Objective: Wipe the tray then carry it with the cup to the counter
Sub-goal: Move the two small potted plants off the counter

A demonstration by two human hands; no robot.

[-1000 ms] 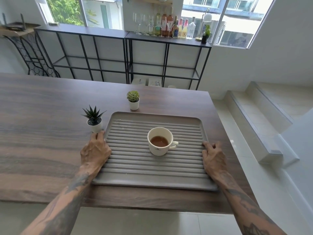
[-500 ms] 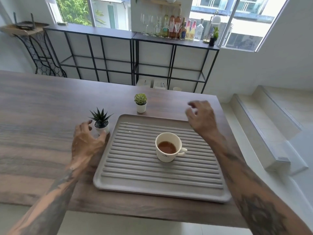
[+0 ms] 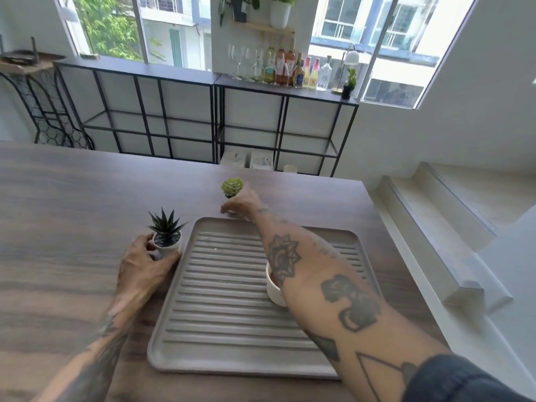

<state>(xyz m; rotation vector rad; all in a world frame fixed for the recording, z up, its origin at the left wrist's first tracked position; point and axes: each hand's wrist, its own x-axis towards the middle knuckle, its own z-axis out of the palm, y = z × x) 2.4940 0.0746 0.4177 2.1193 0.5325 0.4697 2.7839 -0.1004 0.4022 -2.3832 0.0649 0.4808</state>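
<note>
A grey ribbed tray lies on the dark wooden table. A white cup with brown drink stands on its right half, mostly hidden by my right forearm. My left hand wraps around the white pot of a spiky dark plant just left of the tray. My right hand reaches over the tray's far edge and closes on the pot of a round green succulent; the pot itself is hidden by the fingers.
The table's right edge drops to white floor and steps. Behind the table stand black metal shelf units with bottles and wine glasses on top, under large windows.
Both hands left the tray's sides. The left hand moved to the spiky plant's pot and gripped it; the right hand swung across the tray to the round succulent.
</note>
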